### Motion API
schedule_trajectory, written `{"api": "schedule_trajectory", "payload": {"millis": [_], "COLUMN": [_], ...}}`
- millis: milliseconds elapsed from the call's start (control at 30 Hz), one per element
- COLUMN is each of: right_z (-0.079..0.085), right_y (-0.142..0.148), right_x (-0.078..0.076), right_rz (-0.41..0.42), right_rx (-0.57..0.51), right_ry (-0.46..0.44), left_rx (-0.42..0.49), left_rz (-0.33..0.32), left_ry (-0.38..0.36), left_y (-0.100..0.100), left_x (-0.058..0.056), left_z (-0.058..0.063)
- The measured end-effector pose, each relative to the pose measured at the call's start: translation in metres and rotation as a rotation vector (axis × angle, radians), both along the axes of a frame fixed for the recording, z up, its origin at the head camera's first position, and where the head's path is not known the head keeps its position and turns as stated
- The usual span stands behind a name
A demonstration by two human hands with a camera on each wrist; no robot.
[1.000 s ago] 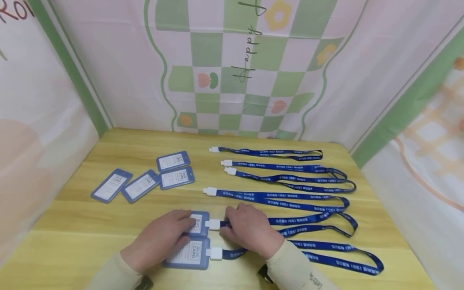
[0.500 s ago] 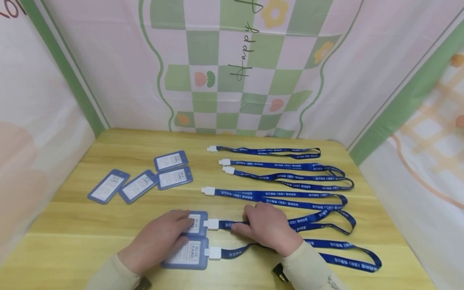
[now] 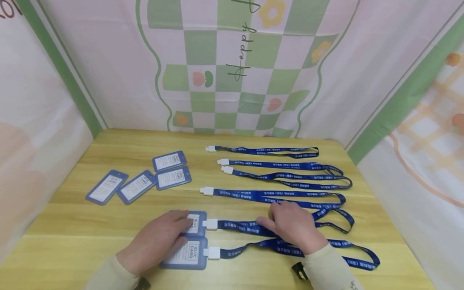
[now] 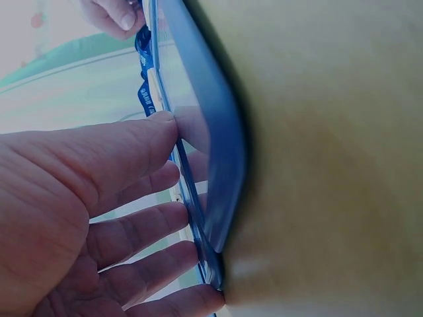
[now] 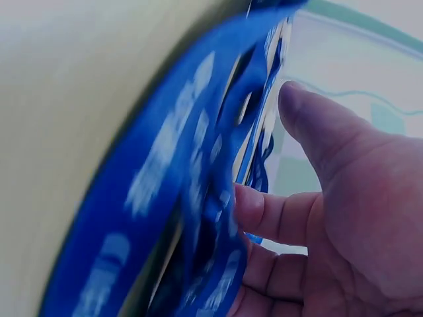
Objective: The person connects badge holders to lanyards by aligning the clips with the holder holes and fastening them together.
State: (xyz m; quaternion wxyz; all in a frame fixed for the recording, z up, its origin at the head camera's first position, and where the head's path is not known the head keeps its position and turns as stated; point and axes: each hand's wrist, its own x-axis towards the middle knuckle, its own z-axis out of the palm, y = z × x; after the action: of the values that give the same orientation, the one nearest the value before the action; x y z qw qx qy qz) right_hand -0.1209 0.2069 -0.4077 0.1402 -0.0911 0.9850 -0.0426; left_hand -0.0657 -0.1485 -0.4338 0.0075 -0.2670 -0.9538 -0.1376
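Note:
My left hand (image 3: 157,241) rests its fingertips on two blue badge holders lying side by side; the upper badge holder (image 3: 200,231) and the lower badge holder (image 3: 199,262) are partly covered by it. In the left wrist view, its fingers (image 4: 142,231) lie fairly straight along the holders. White clips join each holder to a blue lanyard: the upper lanyard (image 3: 235,226) and the lower lanyard (image 3: 235,253). My right hand (image 3: 293,225) lies over both straps. In the right wrist view its fingertips touch the strap (image 5: 158,158), with the thumb (image 5: 310,112) held apart.
Several more blue lanyards with white clips, such as the farthest lanyard (image 3: 268,151), lie across the wooden table (image 3: 72,233). Several loose badge holders, including the leftmost badge holder (image 3: 106,187), lie at the left. A printed curtain (image 3: 224,80) stands behind the table.
My right hand has moved rightward along the strap from near the clip, uncovering more of both lanyards. My left hand stays on the holders.

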Motion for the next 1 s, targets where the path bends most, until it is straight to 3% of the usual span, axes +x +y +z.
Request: {"api": "schedule_trajectory", "payload": {"millis": [567, 1000], "right_z": [0.002, 0.006], "right_y": [0.057, 0.079], "right_x": [-0.004, 0.002], "right_rz": [-0.036, -0.048], "right_rx": [0.096, 0.15], "right_ry": [0.033, -0.026], "left_rx": [-0.003, -0.002], "left_rz": [0.009, 0.007], "left_ry": [-0.008, -0.013], "left_y": [0.0, 0.001], "left_x": [0.001, 0.001], "left_z": [0.001, 0.001]}}
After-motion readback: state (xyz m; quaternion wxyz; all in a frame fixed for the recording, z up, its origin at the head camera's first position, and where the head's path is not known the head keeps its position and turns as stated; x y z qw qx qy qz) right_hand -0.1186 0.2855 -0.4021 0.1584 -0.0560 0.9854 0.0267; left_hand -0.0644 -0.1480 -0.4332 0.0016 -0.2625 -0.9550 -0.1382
